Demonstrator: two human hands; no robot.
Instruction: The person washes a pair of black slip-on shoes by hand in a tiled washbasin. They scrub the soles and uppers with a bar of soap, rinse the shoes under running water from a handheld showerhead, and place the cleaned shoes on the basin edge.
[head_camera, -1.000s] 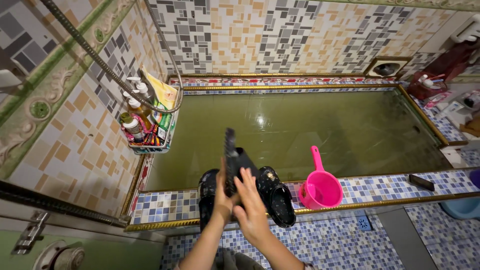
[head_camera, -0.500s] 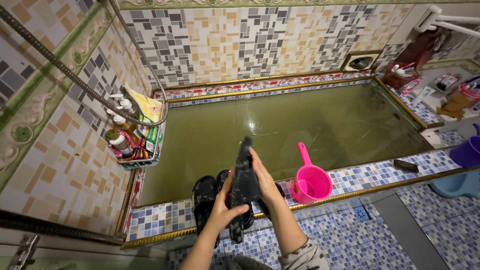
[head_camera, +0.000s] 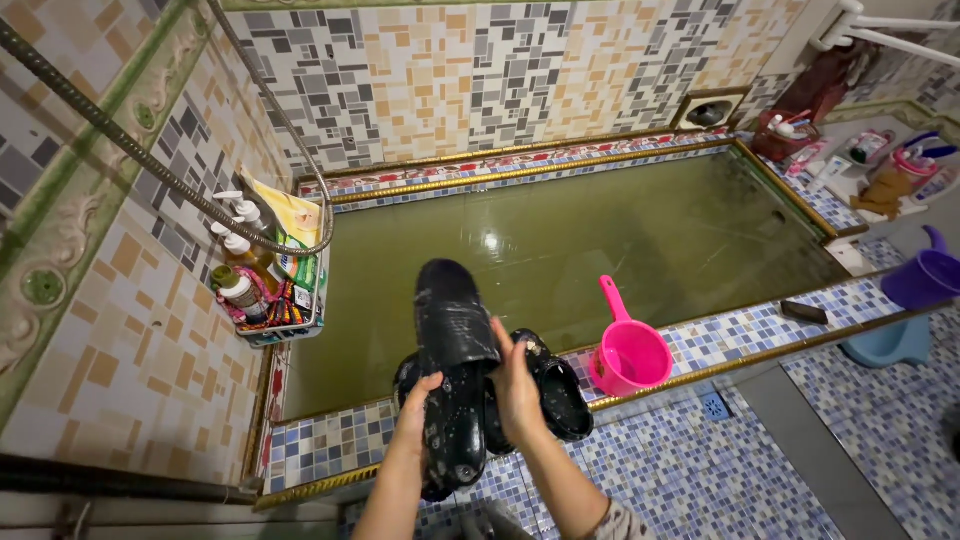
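Both hands (head_camera: 470, 395) clasp a glossy black slipper (head_camera: 452, 340)

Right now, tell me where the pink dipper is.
In the head view, the pink dipper stands on the tiled ledge of the water tank, right of centre, just right of the black shoes beside the right hand.

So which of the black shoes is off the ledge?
The shoe held up in both hands; the other two rest on the tiled ledge.
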